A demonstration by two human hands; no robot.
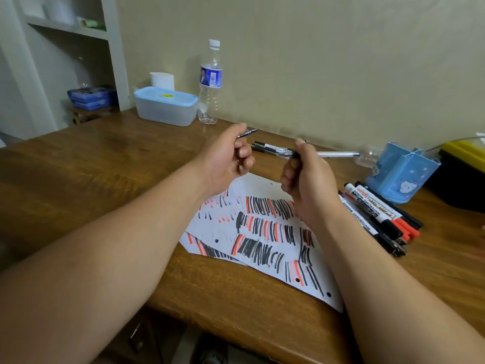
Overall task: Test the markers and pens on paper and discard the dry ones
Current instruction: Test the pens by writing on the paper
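Black and slim, the plastic ballpoint pen [248, 132] is held up above the brown wooden worktop [105, 164], one end poking out past the thumb of the left-hand grip [225, 158], whose fingers curl round the barrel. The right-hand grip [307, 179], just beside it, pinches a small dark piece [295, 153] between thumb and forefinger; whether that is a cap or another pen's end I cannot tell. Such a pen should be light, stiff and a little slick, best taken low on the barrel near the tip for writing. Beneath the hands lies the white paper sheet [262, 232], crowded with black and red test strokes, with bare space near its far corner. More black-and-white pens [273, 148] lie behind the hands, and white-barrelled whiteboard markers [375, 216] lie right of the sheet.
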